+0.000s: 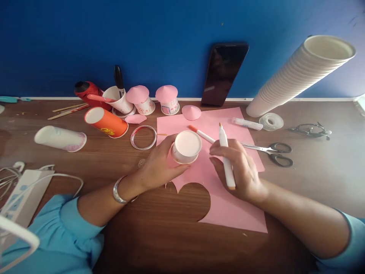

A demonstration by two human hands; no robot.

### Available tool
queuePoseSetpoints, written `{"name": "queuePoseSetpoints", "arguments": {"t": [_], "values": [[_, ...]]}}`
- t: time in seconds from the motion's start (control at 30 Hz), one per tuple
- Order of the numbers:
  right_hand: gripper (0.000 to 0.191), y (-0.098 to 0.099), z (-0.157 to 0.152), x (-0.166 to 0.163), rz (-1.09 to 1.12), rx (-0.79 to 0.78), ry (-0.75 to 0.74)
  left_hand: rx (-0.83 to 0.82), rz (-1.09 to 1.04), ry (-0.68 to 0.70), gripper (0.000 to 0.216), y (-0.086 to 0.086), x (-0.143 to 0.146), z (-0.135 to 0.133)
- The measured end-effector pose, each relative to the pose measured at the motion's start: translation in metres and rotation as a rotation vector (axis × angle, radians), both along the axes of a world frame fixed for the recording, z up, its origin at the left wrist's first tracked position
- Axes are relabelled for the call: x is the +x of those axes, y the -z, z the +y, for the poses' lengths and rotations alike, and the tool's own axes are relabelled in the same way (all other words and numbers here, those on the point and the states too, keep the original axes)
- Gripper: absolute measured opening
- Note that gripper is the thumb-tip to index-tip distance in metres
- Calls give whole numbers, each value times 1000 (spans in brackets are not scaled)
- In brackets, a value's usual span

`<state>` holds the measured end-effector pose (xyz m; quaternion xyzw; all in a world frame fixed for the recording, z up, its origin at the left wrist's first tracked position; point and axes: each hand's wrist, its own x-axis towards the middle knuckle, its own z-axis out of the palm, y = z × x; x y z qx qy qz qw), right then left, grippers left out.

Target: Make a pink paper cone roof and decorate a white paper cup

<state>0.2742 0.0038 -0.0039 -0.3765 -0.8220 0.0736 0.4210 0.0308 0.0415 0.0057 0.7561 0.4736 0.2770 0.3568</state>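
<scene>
My left hand (159, 161) is wrapped round a small white paper cup (188, 144), its pale round end facing up. In my right hand (239, 167) is a white marker (225, 152), uncapped, with its brownish-orange tip pointing up and away. Cup and marker are apart. Beneath both hands lies a pink paper sheet (228, 207) with a rounded piece cut from its near edge. On the sheet, between my hands, rests a white pen with an orange-red end (201, 133). A pink paper cone (191, 112) sits at the sheet's far edge.
Two cups with pink cone tops (167, 99) stand by the blue wall. A tall stack of paper cups (299, 76) leans at right, near scissors (273, 152) and a tape roll (271, 121). A phone (225, 74) leans on the wall; an orange cup (107, 121) lies left.
</scene>
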Motion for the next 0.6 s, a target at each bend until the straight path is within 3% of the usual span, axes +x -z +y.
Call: {"name": "queuePoseSetpoints", "arguments": {"t": [0.1,0.2,0.43,0.6], "values": [[32,1,10,1,-145,-40,175,170,114,69,59,3,-1,5],[30,2,18,3,-255,-46,244,294,214,123,64,9,-4,10],[37,11,27,9,-332,-24,237,300,248,173,75,13,-8,9],[38,13,28,9,-298,-20,224,252,293,241,92,1,-10,4]]}}
